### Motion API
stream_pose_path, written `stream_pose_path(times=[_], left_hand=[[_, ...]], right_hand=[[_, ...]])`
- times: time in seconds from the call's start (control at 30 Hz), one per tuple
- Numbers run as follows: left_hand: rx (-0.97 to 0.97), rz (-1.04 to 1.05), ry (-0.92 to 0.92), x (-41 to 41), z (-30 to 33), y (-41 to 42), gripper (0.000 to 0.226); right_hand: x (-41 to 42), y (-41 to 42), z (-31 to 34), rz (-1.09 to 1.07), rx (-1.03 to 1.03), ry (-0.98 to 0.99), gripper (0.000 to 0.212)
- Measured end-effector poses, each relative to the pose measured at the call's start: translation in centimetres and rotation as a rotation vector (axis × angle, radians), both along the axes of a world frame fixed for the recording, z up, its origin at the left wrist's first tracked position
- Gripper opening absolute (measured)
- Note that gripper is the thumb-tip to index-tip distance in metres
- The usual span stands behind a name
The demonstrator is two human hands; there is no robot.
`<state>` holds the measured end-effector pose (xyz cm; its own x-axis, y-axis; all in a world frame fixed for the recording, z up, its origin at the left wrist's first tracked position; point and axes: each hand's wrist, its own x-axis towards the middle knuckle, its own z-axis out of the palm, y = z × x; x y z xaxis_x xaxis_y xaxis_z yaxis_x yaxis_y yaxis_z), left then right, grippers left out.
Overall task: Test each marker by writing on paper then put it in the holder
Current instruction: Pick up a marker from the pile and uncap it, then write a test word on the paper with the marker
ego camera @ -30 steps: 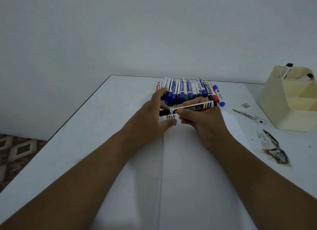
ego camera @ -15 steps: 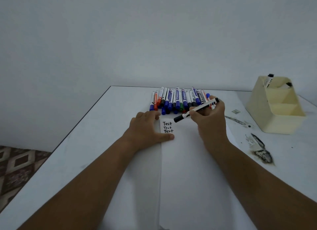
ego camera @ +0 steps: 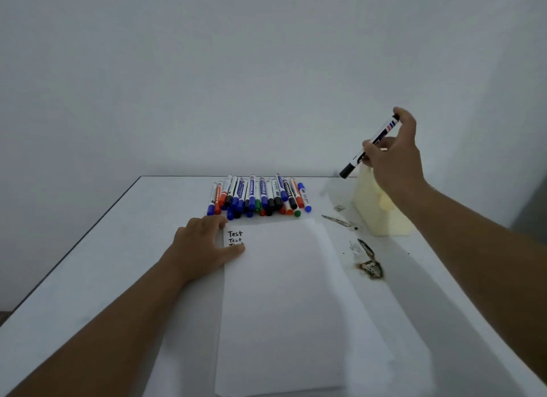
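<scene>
Black-capped and light, the stiff marker (ego camera: pixel 370 146) sits pinched mid-barrel in your right hand (ego camera: pixel 393 157) above the holder (ego camera: pixel 381 216), while your left hand (ego camera: pixel 204 245) lies flat on the paper (ego camera: pixel 284 302).

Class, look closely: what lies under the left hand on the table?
The left hand rests flat on the paper's top left corner. Beside it "Test" shows twice; the thumb covers most of a third line.

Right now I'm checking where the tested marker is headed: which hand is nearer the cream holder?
Right. The right hand holds the black-capped marker directly above the holder. The left hand rests flat on the paper, well off to the holder's left.
</scene>
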<state>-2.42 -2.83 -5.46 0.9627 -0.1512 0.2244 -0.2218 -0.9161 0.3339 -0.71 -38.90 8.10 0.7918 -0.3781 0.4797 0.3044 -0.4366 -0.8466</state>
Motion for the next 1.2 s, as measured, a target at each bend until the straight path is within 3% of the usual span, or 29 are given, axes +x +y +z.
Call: stream_pose_path(times=[0.2, 0.4, 0.63, 1.0, 1.2], left_hand=[[0.033, -0.01, -0.018, 0.2, -0.2, -0.2, 0.076], [0.016, -0.001, -0.034, 0.8, -0.7, 0.0, 0.091], [-0.024, -0.016, -0.042, 1.4, -0.9, 0.0, 0.074], [-0.042, -0.009, -0.023, 1.8, -1.0, 0.0, 0.081], [-0.045, -0.008, 0.017, 1.5, -0.8, -0.3, 0.088]], right_hand=[[0.7, -5.3, 4.0, -0.172, -0.158, -0.106, 0.067], [3.1, -5.8, 2.8, -0.194, -0.285, -0.084, 0.058], [5.8, -6.2, 0.0, -0.26, -0.356, 0.068, 0.05], [6.6, -6.0, -3.5, -0.259, -0.484, 0.259, 0.04], [4.7, -2.4, -2.3, -0.374, -0.591, 0.024, 0.053]])
